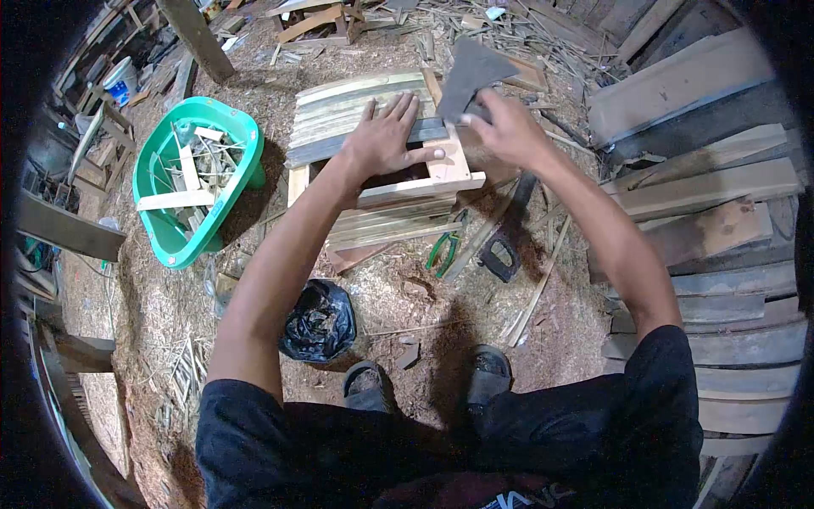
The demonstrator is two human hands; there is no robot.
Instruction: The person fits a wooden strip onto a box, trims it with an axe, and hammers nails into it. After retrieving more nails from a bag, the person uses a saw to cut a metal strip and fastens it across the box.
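Observation:
My left hand [383, 144] lies flat with fingers spread on the slatted top of a wooden box [356, 106], near a dark opening in it. Its thumb reaches toward the pale frame [449, 161] at the box's right end. One slat, a dark grey one [318, 150], borders the opening. My right hand [507, 127], just right of the box, is closed on the lower edge of a dark grey sheet of sandpaper [475, 75]. The sheet is raised and bent, partly over the box's far right corner. What lies inside the opening is too dark to tell.
Green-handled pliers [443, 254] and a handsaw [500, 257] lie on the sawdust floor before the box. A green tub [246, 127] of wood scraps stands left, a black-lined bucket [341, 343] nearer my feet. Stacked planks [712, 182] line the right side.

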